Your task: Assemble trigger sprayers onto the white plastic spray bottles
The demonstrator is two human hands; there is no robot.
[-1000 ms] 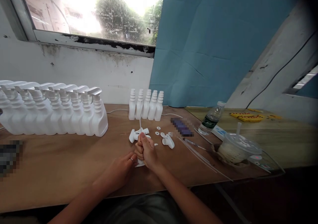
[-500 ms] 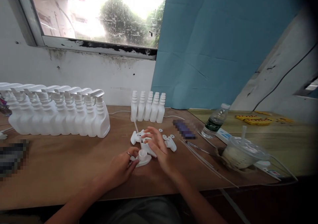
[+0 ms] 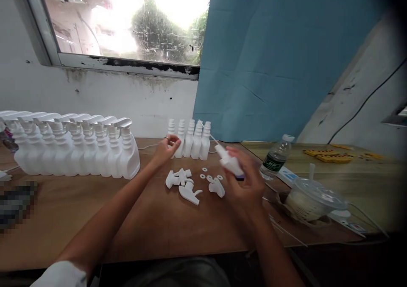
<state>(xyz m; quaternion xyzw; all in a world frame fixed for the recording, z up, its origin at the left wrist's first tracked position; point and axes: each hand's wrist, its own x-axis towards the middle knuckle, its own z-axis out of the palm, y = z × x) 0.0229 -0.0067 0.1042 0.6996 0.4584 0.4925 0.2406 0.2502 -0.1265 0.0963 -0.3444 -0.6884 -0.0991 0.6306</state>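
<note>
The left arm wears a white sleeve [image 3: 60,275], the left hand [image 3: 165,149] a ring [image 3: 165,138].

I am counting five uncapped white ribbed plastic bottles [image 3: 197,140] standing at twelve o'clock and about nine trigger-capped white plastic bottles [image 3: 95,151] at nine o'clock. Four loose white plastic trigger heads [image 3: 190,193] are lying in the middle. My right hand [image 3: 246,189] is holding one more tubed trigger head [image 3: 229,163]. One clear water bottle [image 3: 275,155] and one lidded clear cup [image 3: 310,196] are standing at three o'clock.
</note>
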